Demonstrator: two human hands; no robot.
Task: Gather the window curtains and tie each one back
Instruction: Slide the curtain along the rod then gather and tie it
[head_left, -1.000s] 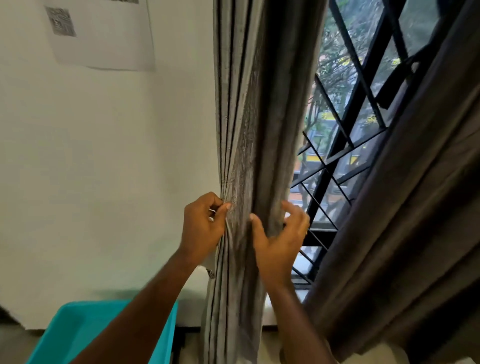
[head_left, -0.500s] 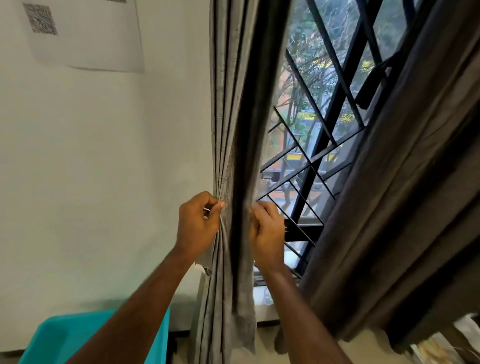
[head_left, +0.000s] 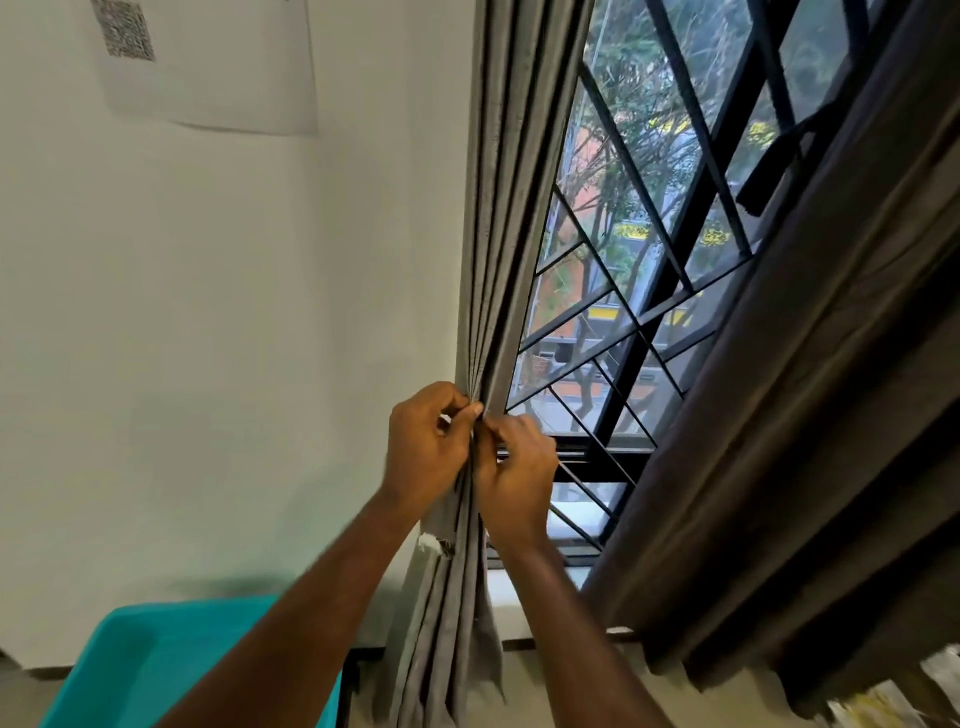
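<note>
Head view: where's the grey curtain (head_left: 511, 171)?
— Bunched narrow at the window's (head_left: 644, 270) left edge, against the wall (head_left: 218, 322). Open glass between it and the dark curtain (head_left: 810, 395).
— Hands?
— Left hand (head_left: 423, 449) and right hand (head_left: 517, 480) both pinched shut on the gather, thumbs nearly touching.

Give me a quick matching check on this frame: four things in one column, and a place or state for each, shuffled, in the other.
Things:
1. left curtain
2. right curtain
3. bin
4. paper

Places or states:
A. stuck high on the white wall
B. hangs loose across the right of the window
C. teal, at the bottom left
D. pinched into a narrow bundle between the left hand and right hand

Pairs: 1-D, 2-B, 3-C, 4-A
</note>
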